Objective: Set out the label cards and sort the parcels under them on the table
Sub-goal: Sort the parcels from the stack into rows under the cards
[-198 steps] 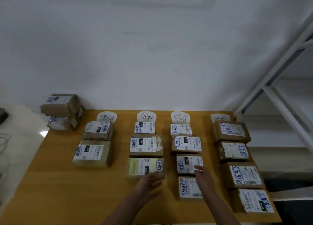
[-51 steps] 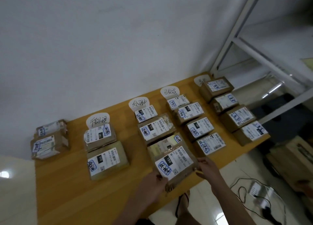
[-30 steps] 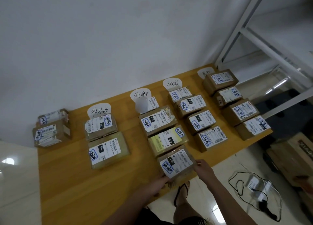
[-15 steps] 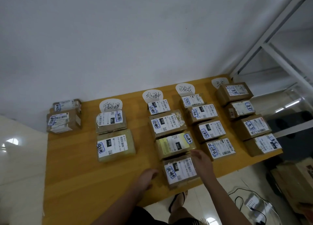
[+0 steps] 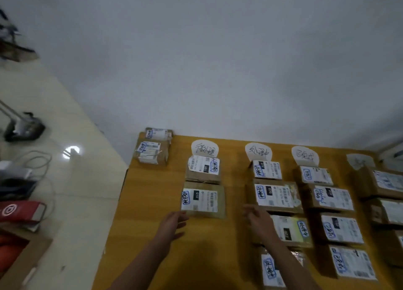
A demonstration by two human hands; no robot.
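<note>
Wall (image 5: 218, 60): plain white, taking up the upper half of the view. Floor (image 5: 72, 202): pale tile to the left of the table, carrying a bright light reflection. Table (image 5: 150, 202): orange-brown wooden top, far edge against the wall.

Parcels: brown cardboard, each with a white shipping sticker and a blue-ringed handwritten mark, laid in four columns running from the wall toward the near edge. First column (image 5: 202, 199): two parcels, one behind the other. Second column (image 5: 274, 196): four parcels, the third bearing a yellowish sticker, the nearest partly hidden by the right forearm. Third column (image 5: 331, 197): four parcels. Fourth column (image 5: 383, 181): cut by the right edge of the view; count cannot be told. Spare pair (image 5: 152, 152): two parcels at the table's far left corner, outside the columns; whether stacked or one behind the other cannot be told.

Red box (image 5: 19, 211): on the floor at left, among loose cables (image 5: 37, 161).

Label cards: white, rounded, handwritten, one at the head of each column by the wall. First card (image 5: 204, 151), second card (image 5: 258, 152), third card (image 5: 304, 156), fourth card (image 5: 359, 161), the last blurred.

Left hand (image 5: 172, 222): fingers relaxed and extended, holding nothing, fingertips at the near edge of the first column's nearer parcel; contact cannot be confirmed. Right hand (image 5: 258, 219): fingers loosely spread, holding nothing, over the second column where its second and third parcels meet.
</note>
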